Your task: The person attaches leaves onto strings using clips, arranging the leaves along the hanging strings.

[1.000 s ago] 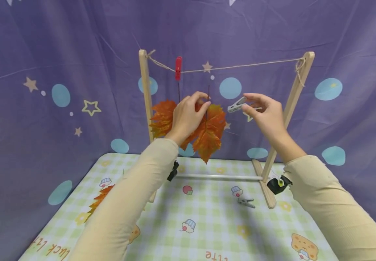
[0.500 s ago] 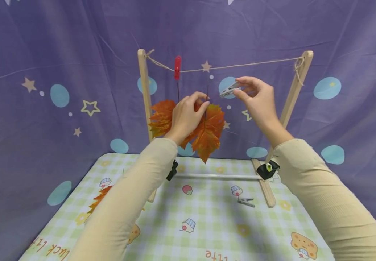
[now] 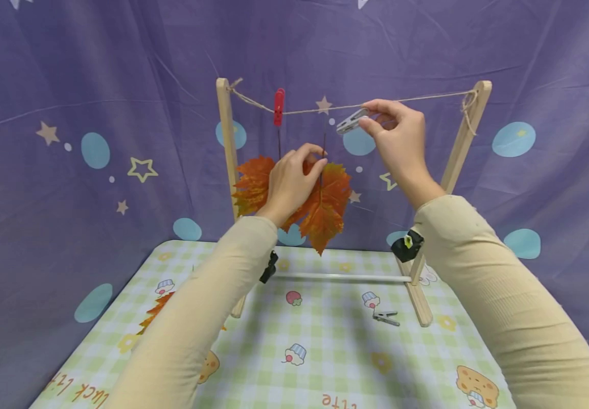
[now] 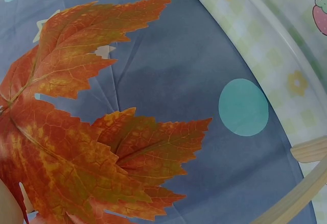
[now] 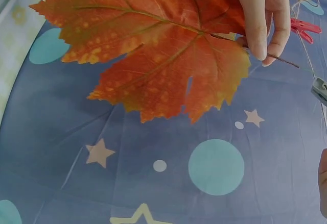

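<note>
My left hand (image 3: pixel 295 180) pinches the dark stem of an orange maple leaf (image 3: pixel 326 207), whose blade hangs below the fingers. In the right wrist view those fingertips hold the leaf's stem (image 5: pixel 283 60), its end sticking out past them. My right hand (image 3: pixel 399 133) grips a grey clothespin (image 3: pixel 351 121) between thumb and fingers, just below the twine (image 3: pixel 310 110). Left of it, a red clothespin (image 3: pixel 279 107) on the twine holds another orange maple leaf (image 3: pixel 253 184), partly hidden behind my left hand. Leaf blades fill much of the left wrist view.
Wooden posts (image 3: pixel 229 130) carry the twine, joined low down by a white rod (image 3: pixel 342 276). Another grey clothespin (image 3: pixel 386 317) lies on the checkered tablecloth (image 3: pixel 335 341). An orange leaf (image 3: pixel 156 312) lies at the left, partly behind my sleeve. A purple curtain (image 3: pixel 120 85) hangs behind.
My right hand has risen and moved left with the grey clothespin, from beside the leaf up to just under the twine. My left hand has stayed nearly still, holding the stem.
</note>
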`<state>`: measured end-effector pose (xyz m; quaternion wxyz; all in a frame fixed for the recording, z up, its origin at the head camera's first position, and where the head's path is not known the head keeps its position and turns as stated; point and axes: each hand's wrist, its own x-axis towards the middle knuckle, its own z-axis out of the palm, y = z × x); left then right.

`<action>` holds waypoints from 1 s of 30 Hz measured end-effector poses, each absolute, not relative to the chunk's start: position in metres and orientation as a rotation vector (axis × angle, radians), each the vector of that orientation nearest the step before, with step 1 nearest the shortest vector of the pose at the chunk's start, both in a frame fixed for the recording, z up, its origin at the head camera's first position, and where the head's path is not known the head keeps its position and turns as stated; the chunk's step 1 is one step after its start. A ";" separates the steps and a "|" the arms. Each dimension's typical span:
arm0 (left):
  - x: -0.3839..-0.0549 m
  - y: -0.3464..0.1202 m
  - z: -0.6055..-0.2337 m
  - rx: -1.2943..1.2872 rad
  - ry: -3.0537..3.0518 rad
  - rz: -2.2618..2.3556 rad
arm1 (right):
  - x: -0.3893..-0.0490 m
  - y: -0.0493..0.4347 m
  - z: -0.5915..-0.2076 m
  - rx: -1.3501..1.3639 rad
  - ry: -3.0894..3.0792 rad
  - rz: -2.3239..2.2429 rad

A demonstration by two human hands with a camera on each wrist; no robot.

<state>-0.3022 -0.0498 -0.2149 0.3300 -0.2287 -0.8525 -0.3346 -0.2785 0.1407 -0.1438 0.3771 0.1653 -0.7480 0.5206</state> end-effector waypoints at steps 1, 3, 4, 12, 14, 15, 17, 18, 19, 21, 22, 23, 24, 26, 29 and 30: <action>-0.302 -0.050 -0.215 -0.598 -2.231 -0.877 | -0.280 0.140 -0.142 0.421 -1.907 1.333; -0.302 -0.050 -0.215 -0.596 -2.235 -0.879 | -0.282 0.138 -0.139 0.419 -1.895 1.324; -0.302 -0.051 -0.216 -0.596 -2.237 -0.878 | -0.283 0.136 -0.137 0.421 -1.889 1.318; -0.301 -0.050 -0.217 -0.596 -2.258 -0.858 | -0.288 0.129 -0.119 0.436 -1.874 1.284; -0.302 -0.050 -0.217 -0.599 -2.260 -0.851 | -0.289 0.128 -0.114 0.442 -1.883 1.263; -0.302 -0.050 -0.217 -0.600 -2.260 -0.851 | -0.290 0.128 -0.112 0.443 -1.890 1.258; -0.302 -0.050 -0.217 -0.597 -2.258 -0.855 | -0.291 0.126 -0.107 0.442 -1.912 1.243; -0.302 -0.049 -0.217 -0.596 -2.258 -0.859 | -0.292 0.126 -0.106 0.438 -1.924 1.234; -0.302 -0.049 -0.218 -0.592 -2.260 -0.859 | -0.293 0.125 -0.104 0.432 -1.938 1.227; -0.302 -0.049 -0.218 -0.584 -2.264 -0.859 | -0.295 0.123 -0.102 0.425 -1.963 1.206; -0.302 -0.049 -0.218 -0.581 -2.265 -0.860 | -0.296 0.123 -0.101 0.422 -1.972 1.191; -0.302 -0.049 -0.218 -0.580 -2.266 -0.863 | -0.296 0.123 -0.100 0.419 -1.981 1.180; -0.302 -0.049 -0.218 -0.580 -2.266 -0.868 | -0.297 0.122 -0.099 0.414 -1.990 1.168; -0.302 -0.048 -0.218 -0.578 -2.267 -0.880 | -0.298 0.122 -0.098 0.400 -2.020 1.152; -0.301 -0.047 -0.218 -0.578 -2.279 -0.896 | -0.299 0.121 -0.096 0.368 -2.078 1.155; -0.301 -0.047 -0.218 -0.575 -2.288 -0.896 | -0.299 0.121 -0.096 0.357 -2.095 1.160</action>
